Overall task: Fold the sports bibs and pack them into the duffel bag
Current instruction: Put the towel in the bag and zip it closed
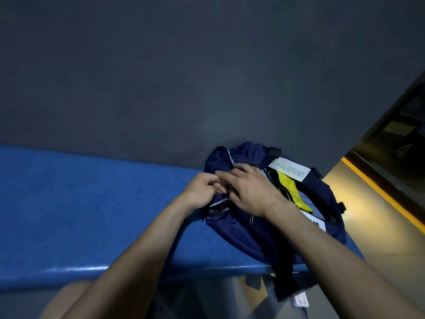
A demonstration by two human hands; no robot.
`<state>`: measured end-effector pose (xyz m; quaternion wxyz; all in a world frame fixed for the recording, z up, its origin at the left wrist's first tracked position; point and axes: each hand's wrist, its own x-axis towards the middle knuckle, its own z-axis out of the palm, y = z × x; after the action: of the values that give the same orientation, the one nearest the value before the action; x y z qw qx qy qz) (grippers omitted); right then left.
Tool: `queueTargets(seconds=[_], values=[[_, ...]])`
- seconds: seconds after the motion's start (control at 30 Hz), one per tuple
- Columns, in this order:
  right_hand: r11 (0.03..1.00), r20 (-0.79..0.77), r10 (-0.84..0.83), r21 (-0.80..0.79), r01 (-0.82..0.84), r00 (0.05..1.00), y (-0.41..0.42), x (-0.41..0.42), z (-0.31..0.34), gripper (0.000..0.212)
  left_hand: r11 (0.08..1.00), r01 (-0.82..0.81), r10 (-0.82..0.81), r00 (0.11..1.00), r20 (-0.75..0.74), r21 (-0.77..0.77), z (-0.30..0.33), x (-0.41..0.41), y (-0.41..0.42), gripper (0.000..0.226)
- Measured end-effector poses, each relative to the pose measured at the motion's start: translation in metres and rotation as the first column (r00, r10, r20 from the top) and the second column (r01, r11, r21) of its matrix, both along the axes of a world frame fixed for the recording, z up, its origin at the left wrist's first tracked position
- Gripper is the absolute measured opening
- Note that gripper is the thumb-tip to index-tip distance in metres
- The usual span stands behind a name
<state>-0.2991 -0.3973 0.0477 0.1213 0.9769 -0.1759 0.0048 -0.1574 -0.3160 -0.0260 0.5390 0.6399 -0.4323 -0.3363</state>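
Dim light; detail poor. Navy duffel bag (264, 229) sits right of centre on blue padded surface (92, 215), its far end against the dark grey wall (184, 65). Bag's lower right part runs past the surface's near edge; a strap (282, 279) hangs below it, bottom end hard to make out.

Bag mouth open at centre-right. Yellow bib (292, 192) lies inside, partly covered by right wrist and bag rim; its fold state can't be judged. White printed label (289, 169) on the far rim, text unreadable. A second white label w/ dark letters (315, 223) is cut off by the right forearm.

Left hand (202, 189) at bag's left end, fingers curled, pinching fabric by the zip line. Right hand (250, 189) just beside it, touching, fingers bent over the same spot; whether it grips anything, can't tell – fingertips hidden behind left hand. Bib is just right of the right hand, not held.

Open room: long bare stretch of surface to frame left. Right of bag: surface ends, then lit floor w/ yellow stripe (379, 192).
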Motion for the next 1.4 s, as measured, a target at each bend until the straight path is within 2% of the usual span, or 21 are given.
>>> queueTargets(seconds=[0.07,0.1,0.17,0.23,0.37,0.5,0.6,0.67,0.77,0.87,0.97,1.07,1.17,1.3,1.33,1.4], values=[[0.998,-0.081,-0.025,-0.066,0.019,0.996,-0.004,0.0,-0.002,0.039,0.99,-0.119,0.112,0.988,0.104,0.069,-0.008,0.011,0.007,0.041],[0.996,-0.098,-0.027,-0.092,0.018,0.995,-0.004,-0.001,-0.002,0.037,0.983,-0.128,0.101,0.976,0.194,0.134,-0.01,0.015,0.012,0.035],[0.995,-0.1,-0.015,-0.099,0.005,0.995,-0.003,-0.001,-0.003,0.034,0.95,-0.021,-0.071,0.957,0.283,0.312,-0.016,0.015,0.021,0.017],[0.995,-0.102,0.004,-0.097,-0.014,0.995,-0.001,-0.002,-0.006,0.033,0.895,0.062,-0.217,0.925,0.311,0.442,-0.02,0.01,0.025,0.013],[0.994,-0.124,0.034,-0.102,-0.047,0.992,0.002,-0.003,-0.005,0.027,0.871,0.056,-0.269,0.886,0.378,0.488,-0.028,0.002,0.025,0.015],[0.985,-0.163,0.116,-0.109,-0.135,0.98,0.009,0.0,-0.005,0.029,0.872,0.06,-0.249,0.909,0.334,0.486,-0.024,0.015,0.033,0.029],[0.99,-0.241,0.11,-0.061,-0.128,0.964,0.015,0.004,-0.006,0.037,0.91,0.007,-0.168,0.921,0.352,0.415,-0.01,0.022,0.038,0.04],[0.995,-0.245,0.092,-0.026,-0.101,0.965,0.017,0.007,-0.005,0.041,0.93,-0.037,-0.111,0.921,0.374,0.367,-0.006,0.02,0.038,0.039],[0.994,-0.186,0.069,0.097,-0.052,0.98,0.018,0.008,-0.006,0.045,0.947,-0.047,-0.075,0.93,0.36,0.318,-0.005,0.015,0.036,0.036],[0.99,-0.104,0.068,0.129,-0.054,0.992,0.019,0.007,-0.012,0.051,0.961,-0.002,-0.094,0.937,0.336,0.276,-0.003,0.019,0.036,0.036],[0.984,0.047,0.021,0.177,-0.029,0.999,0.017,0.011,-0.02,0.039,0.971,0.051,-0.124,0.942,0.311,0.234,-0.005,0.023,0.037,0.042],[0.983,0.125,0.014,0.181,-0.037,0.992,0.016,0.014,-0.03,0.03,0.975,0.072,-0.131,0.95,0.284,0.208,-0.012,0.023,0.036,0.041],[0.967,0.246,-0.018,0.249,-0.045,0.969,0.015,0.011,-0.041,0.018,0.966,0.152,-0.183,0.974,0.136,0.21,-0.015,0.017,0.036,0.036],[0.96,0.295,-0.12,0.279,0.035,0.948,0.016,0.013,-0.048,0.025,0.945,0.204,-0.188,0.979,-0.084,0.256,-0.017,0.013,0.034,0.018],[0.962,0.284,-0.14,0.266,0.062,0.949,0.017,0.015,-0.048,0.028,0.944,0.19,-0.176,0.982,-0.074,0.271,-0.02,0.012,0.035,0.016],[0.968,0.26,-0.164,0.227,0.105,0.952,0.021,0.019,-0.048,0.036,0.951,0.168,-0.189,0.98,0.056,0.26,-0.03,0.011,0.034,0.02]])
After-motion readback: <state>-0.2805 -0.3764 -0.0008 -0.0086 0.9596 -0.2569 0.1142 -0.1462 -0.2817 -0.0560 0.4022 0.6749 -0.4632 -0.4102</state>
